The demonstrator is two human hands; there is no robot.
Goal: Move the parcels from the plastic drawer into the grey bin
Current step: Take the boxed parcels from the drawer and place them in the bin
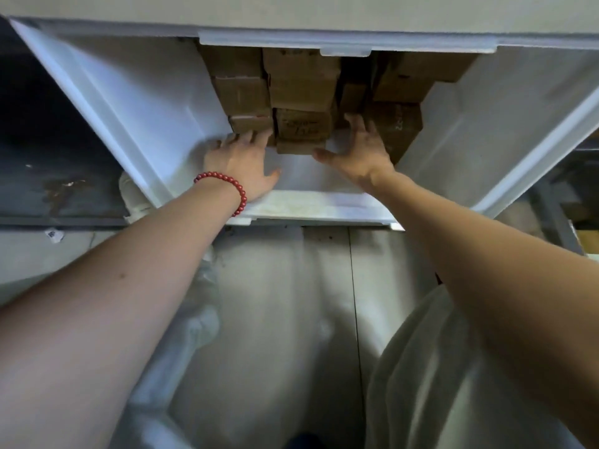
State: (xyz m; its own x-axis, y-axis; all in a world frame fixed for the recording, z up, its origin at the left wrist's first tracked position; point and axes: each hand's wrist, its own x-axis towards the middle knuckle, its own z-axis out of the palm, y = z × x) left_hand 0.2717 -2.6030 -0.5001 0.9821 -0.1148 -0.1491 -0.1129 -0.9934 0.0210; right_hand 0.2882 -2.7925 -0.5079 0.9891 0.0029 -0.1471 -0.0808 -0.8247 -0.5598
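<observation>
Parcel [303, 129] btwn both hands; drawer [146, 102]

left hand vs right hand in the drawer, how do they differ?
The left hand wears a red bead bracelet; the right hand has a bare wrist. The left reaches the low left-front parcel; the right lies beside the scribbled middle parcel. Both are spread open, gripping nothing.

both hands [246, 163] in drawer [136, 102], by parcels [301, 92]

The plastic drawer [136, 102] is showing smooth, slightly glossy white walls; the parcels [301, 92] inside are looking like matt brown cardboard; the bracelet [227, 189] is gleaming with polished red beads.
</observation>
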